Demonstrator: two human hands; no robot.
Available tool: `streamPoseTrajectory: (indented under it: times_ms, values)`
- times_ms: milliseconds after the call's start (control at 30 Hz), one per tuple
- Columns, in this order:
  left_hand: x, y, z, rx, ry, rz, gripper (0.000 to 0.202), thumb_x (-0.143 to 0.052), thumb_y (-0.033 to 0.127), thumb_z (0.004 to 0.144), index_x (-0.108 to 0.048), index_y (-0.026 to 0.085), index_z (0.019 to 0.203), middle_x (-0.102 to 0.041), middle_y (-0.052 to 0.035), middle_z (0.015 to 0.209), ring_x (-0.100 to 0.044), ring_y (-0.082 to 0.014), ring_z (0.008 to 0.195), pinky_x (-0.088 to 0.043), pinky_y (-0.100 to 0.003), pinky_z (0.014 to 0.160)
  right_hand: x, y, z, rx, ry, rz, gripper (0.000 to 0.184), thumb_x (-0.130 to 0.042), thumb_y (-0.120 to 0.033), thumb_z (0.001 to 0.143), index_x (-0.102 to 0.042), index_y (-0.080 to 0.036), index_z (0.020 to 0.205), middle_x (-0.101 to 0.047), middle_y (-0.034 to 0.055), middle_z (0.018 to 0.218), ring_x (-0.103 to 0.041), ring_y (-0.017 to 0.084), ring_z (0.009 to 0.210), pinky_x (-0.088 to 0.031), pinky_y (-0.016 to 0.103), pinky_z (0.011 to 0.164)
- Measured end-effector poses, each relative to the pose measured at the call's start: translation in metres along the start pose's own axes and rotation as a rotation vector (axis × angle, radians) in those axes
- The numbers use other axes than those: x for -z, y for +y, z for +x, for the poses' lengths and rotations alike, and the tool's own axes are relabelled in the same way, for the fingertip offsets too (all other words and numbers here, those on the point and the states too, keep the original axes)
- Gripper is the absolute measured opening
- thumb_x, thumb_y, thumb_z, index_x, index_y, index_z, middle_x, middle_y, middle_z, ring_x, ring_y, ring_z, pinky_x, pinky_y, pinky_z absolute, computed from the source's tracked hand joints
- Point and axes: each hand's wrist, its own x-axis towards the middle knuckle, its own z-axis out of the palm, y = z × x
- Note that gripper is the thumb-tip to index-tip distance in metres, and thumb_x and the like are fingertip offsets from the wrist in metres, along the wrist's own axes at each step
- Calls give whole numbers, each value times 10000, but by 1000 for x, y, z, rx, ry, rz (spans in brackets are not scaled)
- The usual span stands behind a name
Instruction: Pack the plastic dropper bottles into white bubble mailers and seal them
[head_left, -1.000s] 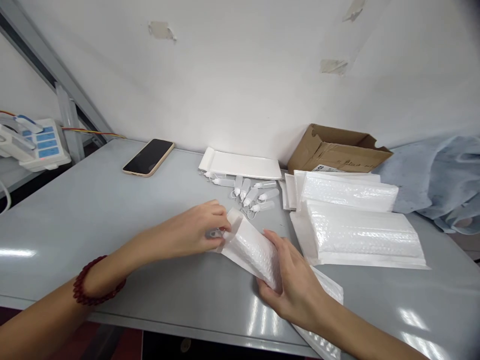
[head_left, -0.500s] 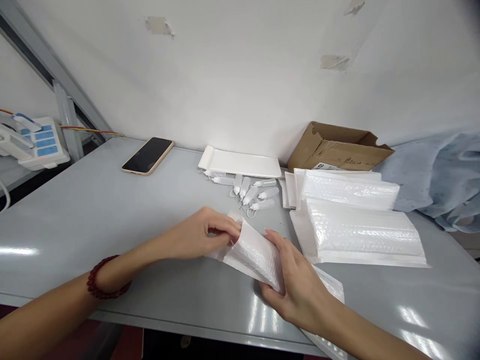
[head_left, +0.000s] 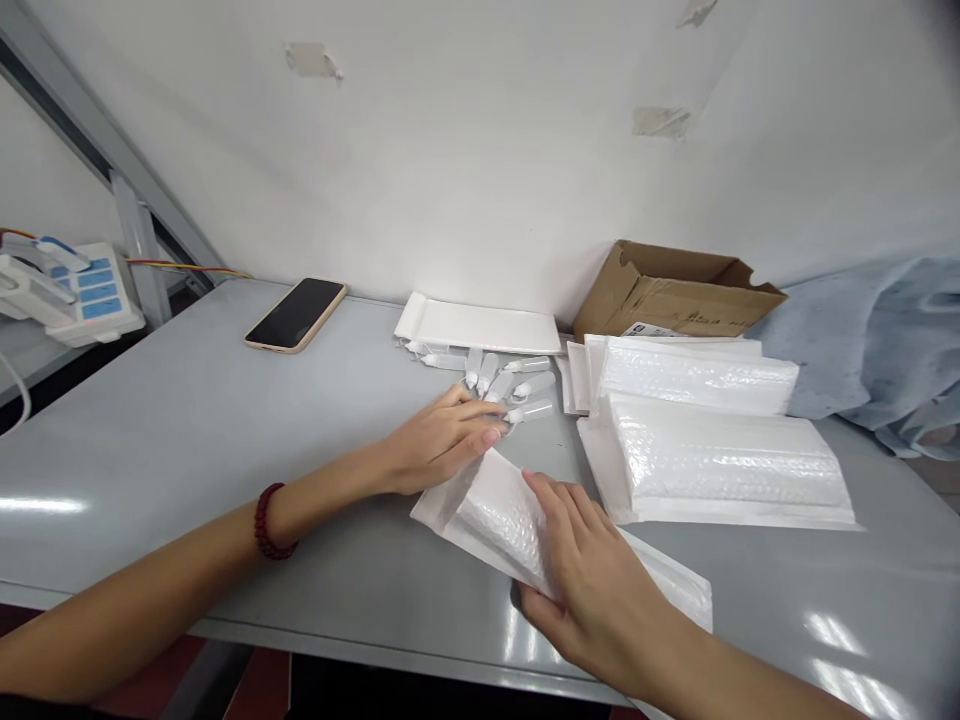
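In my right hand (head_left: pixel 592 580) is a white bubble mailer (head_left: pixel 499 520), gripped near its right end with the thumb below and the fingers over the top. Its flap end points left, beneath my left hand (head_left: pixel 442 440). That hand has its fingers stretched out, their tips at the near side of several small clear squeeze bottles (head_left: pixel 531 410) with white caps. I cannot make out whether the fingertips touch a bottle. Another bubble mailer (head_left: pixel 671 575) lies partly hidden under my right hand and forearm.
Stacked bubble mailers (head_left: pixel 735 460) lie on the right, in front of an open cardboard box (head_left: pixel 675 290). Behind the bottles is a white flat pack (head_left: pixel 480 327). A phone (head_left: pixel 296 315) rests at back left, a power strip (head_left: pixel 94 295) beyond the table edge. Bluish cloth (head_left: pixel 862 340) sits far right.
My left hand has come out from the mailer's opening and moved up and right to the bottles, its fingers straightening. My right hand still holds the mailer, slightly lower.
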Motion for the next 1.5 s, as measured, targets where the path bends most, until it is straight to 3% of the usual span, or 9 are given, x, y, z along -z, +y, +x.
streamPoseTrajectory:
  times_ms: [233,467,567,667,800,1000,1267,1400,1500]
  values:
    - [-9,-6,1,-56,22,118,473,-251,412,985,-538,209,1302,-506,-46,1370,-407,-242,1064,-332,-422,994,0,0,0,-7,-11,0,792,-529,-126,682,-186,-57,1393,-462,211,1276,-456,324,1055,-487,498,842]
    - [-4,-5,1,-46,97,-21,422,-280,360,989,-614,190,1183,-575,-67,1251,-412,-226,1146,-349,-380,1005,0,1,0,-6,-14,9,782,-526,-130,697,-181,-63,1395,-456,203,1278,-451,314,1034,-485,490,830]
    - [0,-2,1,29,217,-126,351,-355,352,966,-651,185,1053,-613,-60,1141,-501,-198,1078,-404,-329,942,2,3,1,-23,-17,23,768,-530,-137,714,-176,-67,1392,-473,200,1245,-460,303,1002,-495,479,792]
    - [7,-1,-1,163,427,-268,226,-490,332,897,-646,168,896,-646,-42,975,-573,-175,926,-451,-282,832,3,5,3,-45,-6,48,766,-532,-149,724,-160,-86,1391,-479,192,1233,-467,298,995,-495,488,795]
    - [23,-5,-10,296,592,-415,172,-582,323,812,-620,159,777,-621,-16,781,-550,-139,715,-451,-244,670,2,7,4,-79,11,87,772,-523,-160,734,-129,-119,1397,-494,169,1193,-484,294,1002,-499,496,814]
    - [40,-7,-25,297,356,-427,126,-607,272,787,-659,172,731,-645,-11,805,-563,-135,749,-453,-228,689,0,7,5,-122,24,94,763,-525,-195,758,-112,-138,1397,-489,172,1213,-508,308,1037,-512,499,820]
    - [13,14,-20,189,-83,-479,210,-493,190,829,-697,150,856,-655,-34,934,-580,-153,812,-439,-231,688,-3,6,2,-153,43,86,789,-533,-206,753,-96,-136,1407,-465,194,1299,-503,334,1120,-504,516,876]
    - [5,19,-21,129,-204,-458,224,-407,110,803,-609,130,709,-595,-4,764,-533,-127,704,-393,-219,630,-5,3,2,-107,53,76,799,-518,-180,739,-91,-128,1412,-471,195,1293,-513,339,1100,-512,515,861]
    - [3,18,-22,168,-369,-511,177,-401,85,744,-473,148,595,-439,36,585,-426,-93,548,-338,-211,535,-4,-1,2,-66,44,96,801,-510,-165,738,-86,-115,1416,-476,198,1270,-509,331,1093,-509,507,865]
